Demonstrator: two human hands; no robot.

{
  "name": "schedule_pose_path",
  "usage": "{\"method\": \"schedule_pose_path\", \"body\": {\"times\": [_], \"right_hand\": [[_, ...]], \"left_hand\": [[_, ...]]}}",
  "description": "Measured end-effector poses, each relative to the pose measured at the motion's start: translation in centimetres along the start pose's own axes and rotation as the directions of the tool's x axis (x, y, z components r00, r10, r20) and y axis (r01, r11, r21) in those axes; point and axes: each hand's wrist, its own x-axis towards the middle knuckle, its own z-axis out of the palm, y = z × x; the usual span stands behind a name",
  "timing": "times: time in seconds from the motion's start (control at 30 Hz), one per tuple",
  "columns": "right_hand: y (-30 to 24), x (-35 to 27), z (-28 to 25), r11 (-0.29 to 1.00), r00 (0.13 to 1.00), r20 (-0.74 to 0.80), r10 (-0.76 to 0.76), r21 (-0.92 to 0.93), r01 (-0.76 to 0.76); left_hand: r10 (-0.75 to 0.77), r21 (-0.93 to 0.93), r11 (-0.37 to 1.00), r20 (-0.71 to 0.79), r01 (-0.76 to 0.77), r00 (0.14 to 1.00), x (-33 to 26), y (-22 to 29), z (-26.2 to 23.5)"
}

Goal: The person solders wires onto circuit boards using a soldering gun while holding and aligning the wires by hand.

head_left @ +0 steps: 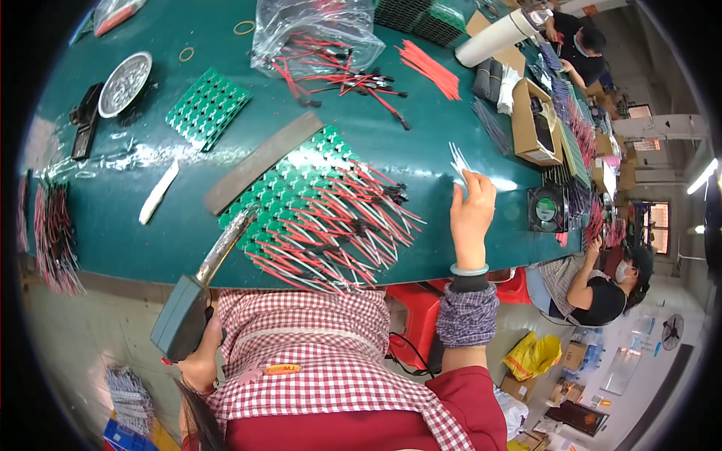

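Observation:
My left hand (201, 359) is closed round the handle of a soldering gun (182, 319) with a dark green body. Its metal barrel reaches over the table edge, the tip by the left edge of a green circuit board panel (289, 188). Many red and white wires (338, 233) with black ends lie across the panel's right part. A flat grey bar (263, 161) rests along the panel's upper left side. Right of the panel, my right hand (474, 214) pinches a few thin white wires (458, 156) just above the green table (421, 143).
At left are a metal bowl (125, 84), stacked circuit boards (207, 109), a white stick-like piece (159, 193) and hanging wire bundles (54, 233). A plastic bag (316, 34), red tubes (427, 69), a white bottle (496, 37) and a fan (547, 209) stand further off. Two people work at right.

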Motion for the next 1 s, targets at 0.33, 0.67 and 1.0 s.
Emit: {"method": "schedule_pose_path", "body": {"times": [0.33,0.67,1.0], "right_hand": [[3.2,1.1,2.5,0.999,0.998,0.054,-0.021,-0.031,0.023],[3.1,2.6,0.7,0.993,0.995,0.087,-0.05,0.109,0.04],[0.9,8.4,-5.7,0.948,0.929,0.33,-0.169,0.313,0.061]], "left_hand": [[0.01,0.117,0.993,0.093,-0.02,0.996,0.7,0.7,1.5],[-0.001,0.223,0.974,0.183,-0.041,0.983,2.3,3.1,4.1],[-0.044,0.214,0.977,0.254,-0.012,0.966,4.2,4.8,5.3]]}}
